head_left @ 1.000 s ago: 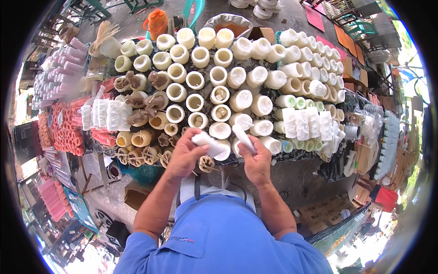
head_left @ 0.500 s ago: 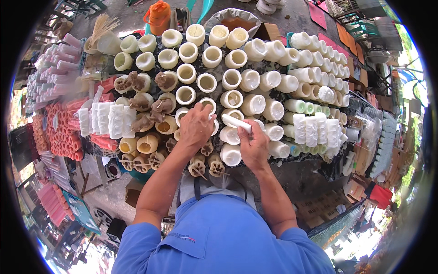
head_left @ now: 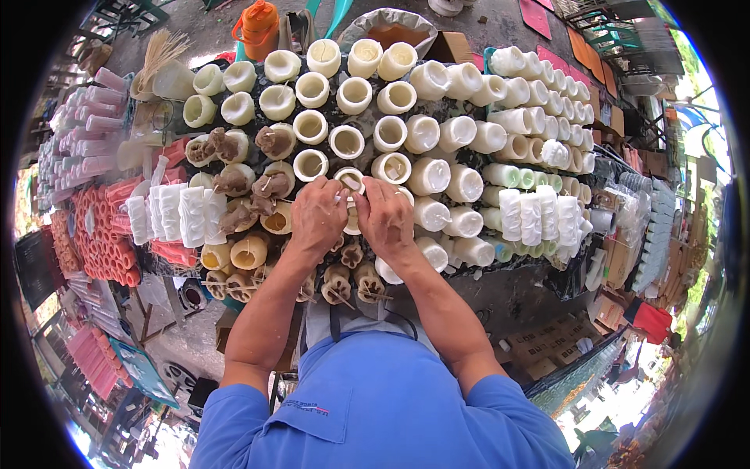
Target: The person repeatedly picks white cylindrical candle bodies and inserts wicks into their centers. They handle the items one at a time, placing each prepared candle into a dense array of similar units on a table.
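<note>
My left hand and my right hand meet over the middle of a table of wax pieces. Both are closed, fingertips bent together beside the rim of a hollow cream wax candle cup. Between the fingertips shows a small part of a white wax stick; my right fingers hide most of it. What my left fingers pinch is hidden. Above the hands stand more hollow cups, such as one cream cup and another with a wick inside. Brown flower-shaped wax pieces lie near my waist.
Cream wax cylinders lie in rows on the right, by white ruffled candles. White ruffled pieces and pink tubes lie left. An orange jug and an open sack stand beyond the far edge.
My right hand has moved left with the white wax stick and now meets my left hand, which has moved slightly toward me. The view has shifted a little.
</note>
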Action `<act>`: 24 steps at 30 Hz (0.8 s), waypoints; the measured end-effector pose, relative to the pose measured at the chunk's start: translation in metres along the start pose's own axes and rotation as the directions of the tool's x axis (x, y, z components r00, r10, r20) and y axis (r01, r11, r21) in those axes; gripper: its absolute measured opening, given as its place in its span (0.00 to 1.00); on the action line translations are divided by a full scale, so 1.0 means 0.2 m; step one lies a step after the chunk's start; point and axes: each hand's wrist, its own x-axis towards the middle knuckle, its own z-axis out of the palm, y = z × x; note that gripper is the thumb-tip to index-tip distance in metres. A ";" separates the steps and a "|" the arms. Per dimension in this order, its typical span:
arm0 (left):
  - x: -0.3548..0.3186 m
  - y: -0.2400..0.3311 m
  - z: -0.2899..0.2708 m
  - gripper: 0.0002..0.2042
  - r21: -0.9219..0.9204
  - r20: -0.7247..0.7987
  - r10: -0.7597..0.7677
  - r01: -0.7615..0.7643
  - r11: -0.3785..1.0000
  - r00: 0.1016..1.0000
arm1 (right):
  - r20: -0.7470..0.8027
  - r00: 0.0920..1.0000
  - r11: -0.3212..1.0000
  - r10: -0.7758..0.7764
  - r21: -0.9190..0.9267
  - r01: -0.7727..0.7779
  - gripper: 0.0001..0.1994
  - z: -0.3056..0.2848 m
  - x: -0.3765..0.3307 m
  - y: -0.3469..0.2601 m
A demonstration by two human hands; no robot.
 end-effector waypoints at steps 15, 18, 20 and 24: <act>-0.18 0.05 -0.10 0.11 -0.302 0.021 -0.094 0.096 0.949 0.995 | 0.468 0.679 0.411 0.566 0.553 -0.725 0.19 -0.23 -0.46 -0.13; -0.03 -0.01 -0.14 0.14 0.128 0.009 0.227 -0.226 0.966 0.974 | 0.414 0.651 0.391 0.636 0.555 -0.734 0.18 -0.31 -0.43 -0.04; 0.04 -0.01 -0.13 0.13 0.142 0.128 0.325 -0.342 0.929 0.937 | 0.373 0.655 0.420 0.657 0.541 -0.729 0.18 -0.34 -0.42 -0.01; 0.16 -0.03 -0.16 0.13 0.214 0.210 0.413 -0.453 0.865 0.886 | 0.411 0.684 0.265 0.602 0.706 -0.657 0.16 -0.35 -0.43 0.00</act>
